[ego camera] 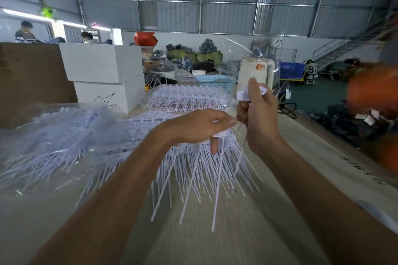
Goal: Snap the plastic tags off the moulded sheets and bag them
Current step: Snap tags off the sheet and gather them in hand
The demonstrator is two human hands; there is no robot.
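My left hand [200, 126] grips the top edge of a white moulded sheet of plastic tags [206, 170], whose long thin tails fan down towards me. My right hand [259, 114] is raised beside it and holds a small bunch of snapped-off white tags [243, 93] together with a clear plastic bag [254, 49] that stands up above the fist. More moulded sheets lie stacked in clear wrap [187, 98] behind my hands. A loose heap of stripped white strands [56, 135] lies to the left.
The wooden table [215, 243] runs towards me, its right edge close to my right arm. White foam boxes [101, 75] and a brown cardboard wall [32, 79] stand at the back left. A blue basket [215, 83] and a cream jug [256, 71] sit behind the sheets.
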